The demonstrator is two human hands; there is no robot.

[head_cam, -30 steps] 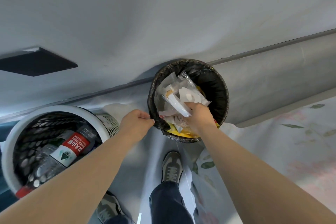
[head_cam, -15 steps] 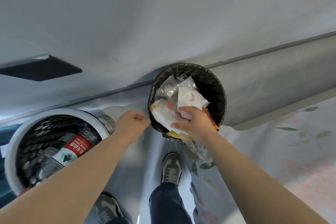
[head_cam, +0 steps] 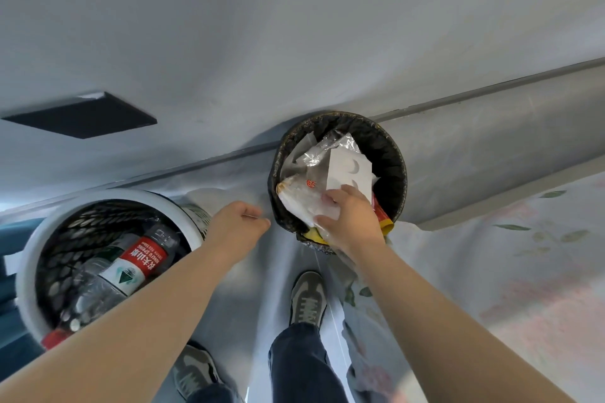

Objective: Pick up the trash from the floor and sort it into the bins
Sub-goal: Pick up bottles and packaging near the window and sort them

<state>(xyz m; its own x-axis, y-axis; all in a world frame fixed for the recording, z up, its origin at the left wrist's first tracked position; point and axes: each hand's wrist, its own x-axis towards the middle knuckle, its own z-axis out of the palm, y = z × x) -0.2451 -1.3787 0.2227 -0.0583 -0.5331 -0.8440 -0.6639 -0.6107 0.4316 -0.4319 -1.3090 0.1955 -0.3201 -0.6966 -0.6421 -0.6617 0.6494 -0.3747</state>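
Two bins: white mesh bin (head_cam: 29,258) holding bottles (head_cam: 144,258); black-lined bin (head_cam: 393,154) just beside it, heaped
Wrappers (head_cam: 304,196): over the black-lined bin's mouth, on top of the heap
Right hand (head_cam: 350,222): fingers curled over the wad, holding it
Left hand (head_cam: 237,227): curled, nothing seen in it, just off the rim
Handling: likely light, crinkly and springy; grip the bulk, not a loose corner, or it may spring back out

The floor (head_cam: 255,288) was covered in pale grey sheeting, with a floral sheet (head_cam: 507,271) spread at the right. A white mesh bin (head_cam: 29,271) and a black-lined bin (head_cam: 397,154) stood on it, near the person's shoes (head_cam: 307,298).
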